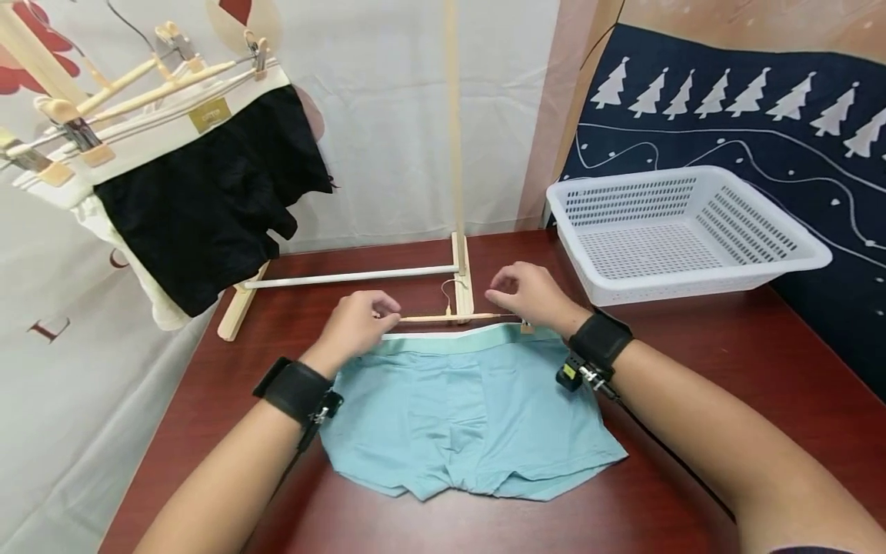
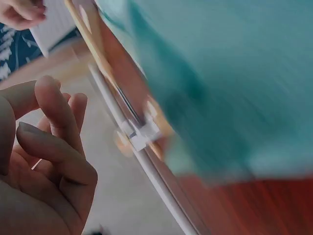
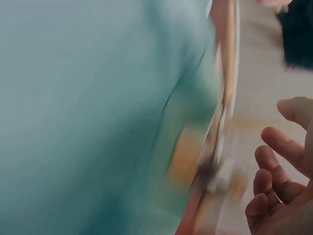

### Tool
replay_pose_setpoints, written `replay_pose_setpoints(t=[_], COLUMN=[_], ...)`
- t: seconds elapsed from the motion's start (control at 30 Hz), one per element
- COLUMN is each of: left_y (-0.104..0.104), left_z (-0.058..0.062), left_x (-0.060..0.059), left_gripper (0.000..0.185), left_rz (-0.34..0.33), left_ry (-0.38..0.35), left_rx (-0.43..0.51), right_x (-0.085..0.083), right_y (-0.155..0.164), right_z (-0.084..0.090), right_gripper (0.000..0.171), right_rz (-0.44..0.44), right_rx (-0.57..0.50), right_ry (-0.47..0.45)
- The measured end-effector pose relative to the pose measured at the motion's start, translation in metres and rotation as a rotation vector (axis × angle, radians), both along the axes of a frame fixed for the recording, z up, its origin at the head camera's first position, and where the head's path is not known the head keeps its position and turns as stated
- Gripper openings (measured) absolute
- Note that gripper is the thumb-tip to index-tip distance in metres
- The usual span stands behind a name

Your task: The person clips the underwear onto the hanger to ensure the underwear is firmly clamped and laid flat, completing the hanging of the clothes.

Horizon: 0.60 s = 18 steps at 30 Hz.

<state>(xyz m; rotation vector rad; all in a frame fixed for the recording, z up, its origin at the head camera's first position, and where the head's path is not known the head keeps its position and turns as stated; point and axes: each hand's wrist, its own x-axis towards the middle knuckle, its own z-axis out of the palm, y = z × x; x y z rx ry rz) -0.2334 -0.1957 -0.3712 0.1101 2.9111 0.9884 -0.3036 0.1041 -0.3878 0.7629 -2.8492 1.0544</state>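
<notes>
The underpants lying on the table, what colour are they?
Light teal underpants, with a paler waistband; clearest in the head view.

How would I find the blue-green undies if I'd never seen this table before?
Start at the dark red table and look between the person's left hand and right hand. The teal boxer shorts lie flat there, waistband against a thin wooden hanger. The black shorts hang clipped on the rack; these alone lie on the table.

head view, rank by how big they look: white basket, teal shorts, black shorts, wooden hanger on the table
1. teal shorts, though nearest the camera
2. white basket
3. black shorts, close to the basket, unsure
4. wooden hanger
</notes>
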Motion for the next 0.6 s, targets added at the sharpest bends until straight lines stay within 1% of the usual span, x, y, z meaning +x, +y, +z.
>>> replay_pose_setpoints(t=[0.07, 0.13, 0.2, 0.23, 0.3, 0.37, 0.43, 0.6], left_y=[-0.017, -0.032, -0.043, -0.048, -0.056, -0.061, -0.065, -0.068], left_z=[-0.002, -0.007, -0.012, -0.015, -0.019, -0.022, -0.024, -0.023], left_x=[0.005, 0.009, 0.011, 0.012, 0.014, 0.015, 0.016, 0.016], left_gripper=[0.019, 0.018, 0.019, 0.021, 0.027, 0.032, 0.035, 0.035], left_rz=[0.046, 0.091, 0.130, 0.139, 0.143, 0.140, 0.128, 0.086], left_ry=[0.012, 0.019, -0.001, -0.021, -0.071, -0.120, -0.154, -0.182], left_rx=[-0.035, -0.083, -0.116, -0.121, -0.115, -0.088, -0.052, 0.007], right_x=[0.003, 0.004, 0.004, 0.004, 0.004, 0.003, 0.001, -0.001], right_y=[-0.024, -0.049, -0.073, -0.084, -0.106, -0.124, -0.139, -0.166], right_z=[0.003, 0.006, 0.009, 0.010, 0.011, 0.012, 0.012, 0.009], right_gripper=[0.014, 0.012, 0.012, 0.013, 0.015, 0.017, 0.020, 0.029], right_rz=[0.053, 0.113, 0.177, 0.207, 0.248, 0.268, 0.278, 0.287], right_rx=[-0.020, -0.023, 0.000, 0.022, 0.066, 0.117, 0.155, 0.230], right_ry=[0.019, 0.008, -0.028, -0.046, -0.085, -0.119, -0.143, -0.184])
